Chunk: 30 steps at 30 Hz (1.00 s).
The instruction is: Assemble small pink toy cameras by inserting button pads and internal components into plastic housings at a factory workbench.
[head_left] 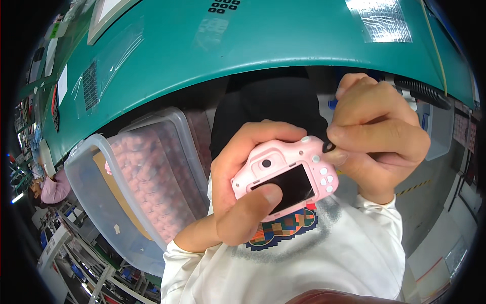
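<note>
Two bare hands meet over a small pink plastic toy camera (283, 175) with a dark rear screen and pale round buttons, held close above the person's lap, below the near edge of a teal workbench (283, 40). The left hand (243, 187) is wrapped around the camera's left side, thumb laid across the lower part of the screen, fingers curled behind the body. The right hand (377, 131) is closed to a narrow pinch at the camera's upper right corner, thumb and forefinger gripping a small black ring-shaped part (329, 147) that touches the casing there. By the look of it, the step in hand is fitting or working that small part at the corner; the next move would seem to call for a steady left grip and fine fingertip pressure from the right. Left of the camera sits a clear plastic bin (96, 192) holding many more pink pieces. Behind the camera lies the person's white shirt with a coloured print (286, 228). A black ribbed hose (422, 91) runs under the bench, up and right of the camera.
</note>
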Available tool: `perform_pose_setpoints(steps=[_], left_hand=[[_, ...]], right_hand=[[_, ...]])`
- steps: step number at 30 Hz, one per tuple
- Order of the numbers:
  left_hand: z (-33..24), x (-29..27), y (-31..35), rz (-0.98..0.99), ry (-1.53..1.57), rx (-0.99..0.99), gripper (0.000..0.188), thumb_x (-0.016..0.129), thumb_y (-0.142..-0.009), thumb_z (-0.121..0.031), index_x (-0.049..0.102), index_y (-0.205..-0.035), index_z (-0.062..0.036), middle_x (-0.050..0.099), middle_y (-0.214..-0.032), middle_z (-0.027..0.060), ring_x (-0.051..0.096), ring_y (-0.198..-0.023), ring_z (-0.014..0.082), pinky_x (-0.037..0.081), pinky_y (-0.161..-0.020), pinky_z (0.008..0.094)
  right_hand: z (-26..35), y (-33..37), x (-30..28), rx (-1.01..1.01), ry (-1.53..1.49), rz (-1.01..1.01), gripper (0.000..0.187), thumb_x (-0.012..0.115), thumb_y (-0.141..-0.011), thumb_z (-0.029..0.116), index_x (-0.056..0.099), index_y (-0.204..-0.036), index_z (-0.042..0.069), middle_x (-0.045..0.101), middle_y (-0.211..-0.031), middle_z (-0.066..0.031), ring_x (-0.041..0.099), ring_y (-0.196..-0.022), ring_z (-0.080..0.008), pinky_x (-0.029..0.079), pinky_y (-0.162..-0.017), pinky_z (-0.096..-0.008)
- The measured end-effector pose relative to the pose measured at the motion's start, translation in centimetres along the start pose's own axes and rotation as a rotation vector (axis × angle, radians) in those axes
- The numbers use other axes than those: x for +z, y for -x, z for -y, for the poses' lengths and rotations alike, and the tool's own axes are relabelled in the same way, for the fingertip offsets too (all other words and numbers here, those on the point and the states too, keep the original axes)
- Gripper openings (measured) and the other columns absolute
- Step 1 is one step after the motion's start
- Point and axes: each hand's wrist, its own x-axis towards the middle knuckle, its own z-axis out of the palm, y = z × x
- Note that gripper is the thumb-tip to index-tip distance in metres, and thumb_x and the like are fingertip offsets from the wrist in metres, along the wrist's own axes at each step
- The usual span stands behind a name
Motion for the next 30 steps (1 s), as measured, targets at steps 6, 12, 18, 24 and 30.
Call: perform_pose_setpoints(steps=[6, 12, 18, 24, 30], left_hand=[[0.1, 0.5, 0.2, -0.008, 0.004, 0.010, 0.063, 0.059, -0.080, -0.032, 0.050, -0.130, 0.0060, 0.061, -0.116, 0.0232, 0.064, -0.101, 0.0330, 0.055, -0.088, 0.0403], [0.8, 0.1, -0.1, 0.061, 0.045, 0.096, 0.066, 0.060, -0.072, -0.027, 0.055, -0.129, 0.0052, 0.061, -0.114, 0.0203, 0.061, -0.097, 0.0272, 0.049, -0.085, 0.0335], [0.7, 0.3, -0.3, 0.103, 0.147, 0.028, 0.067, 0.059, -0.069, -0.025, 0.057, -0.130, 0.0046, 0.061, -0.113, 0.0185, 0.059, -0.094, 0.0245, 0.046, -0.084, 0.0315], [0.9, 0.6, -0.4, 0.087, 0.145, 0.050, 0.066, 0.060, -0.069, -0.024, 0.058, -0.129, 0.0043, 0.062, -0.113, 0.0186, 0.059, -0.094, 0.0242, 0.046, -0.085, 0.0316], [0.4, 1.5, -0.2, -0.016, 0.012, -0.027, 0.065, 0.060, -0.069, -0.021, 0.057, -0.128, 0.0052, 0.062, -0.114, 0.0187, 0.059, -0.094, 0.0242, 0.046, -0.085, 0.0313]], right_hand=[[0.6, 0.0, -0.2, 0.048, -0.005, 0.072, 0.019, 0.082, -0.067, 0.005, 0.075, -0.084, 0.007, 0.065, -0.082, -0.0063, 0.055, -0.068, -0.0162, 0.044, -0.081, -0.0407], [0.8, 0.3, 0.3, 0.014, -0.057, 0.033, 0.018, 0.083, -0.070, 0.004, 0.075, -0.085, 0.008, 0.066, -0.083, -0.0059, 0.055, -0.068, -0.0154, 0.044, -0.082, -0.0401], [1.2, 0.7, 0.5, 0.013, -0.092, -0.018, 0.016, 0.084, -0.073, 0.003, 0.075, -0.085, 0.009, 0.066, -0.083, -0.0055, 0.055, -0.068, -0.0150, 0.044, -0.083, -0.0395], [1.3, 0.8, 0.4, 0.019, -0.067, -0.038, 0.017, 0.084, -0.070, 0.002, 0.075, -0.082, 0.010, 0.066, -0.083, -0.0047, 0.054, -0.067, -0.0145, 0.044, -0.081, -0.0398], [2.4, -0.2, 0.3, -0.004, 0.138, 0.035, 0.015, 0.080, -0.063, -0.001, 0.073, -0.072, 0.009, 0.066, -0.078, -0.0041, 0.049, -0.064, -0.0142, 0.045, -0.073, -0.0376]])
